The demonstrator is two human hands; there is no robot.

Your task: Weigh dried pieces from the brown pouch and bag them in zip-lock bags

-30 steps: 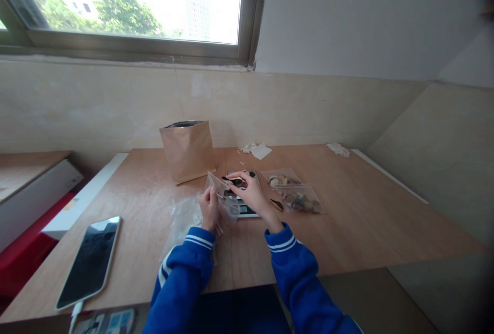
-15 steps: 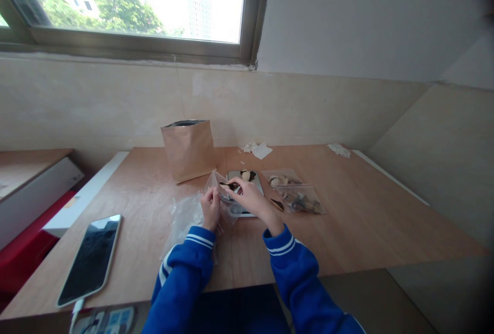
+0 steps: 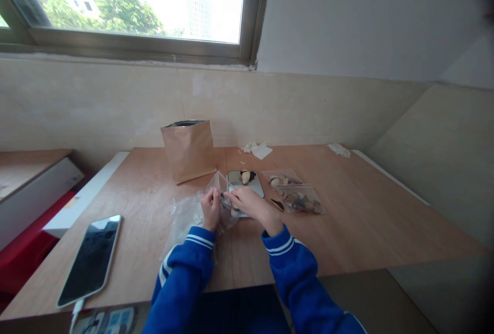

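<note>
Looking down past your blue sleeves, you had both hands meeting over the near middle of the worktop (image 3: 347,221). Your left hand (image 3: 210,210) was closed on the edge of a small clear bag (image 3: 219,186), holding its mouth up and tilted. Your right hand (image 3: 247,204) had its fingertips pinched together at the mouth of that bag, on a small dark piece too tiny to identify. Loose clear plastic (image 3: 183,218) lay on the worktop just left of your left hand. Off at the near left corner lay a phone (image 3: 90,259), screen up and dark. Just beyond your hands sat a small scale (image 3: 257,183) with a few light and dark pieces on its shiny plate. To its right lay two filled clear bags (image 3: 297,197), touching each other. Farther back stood an upright brown paper pouch (image 3: 189,150), open at the top. Near the wall lay crumpled white scraps (image 3: 257,148).
</note>
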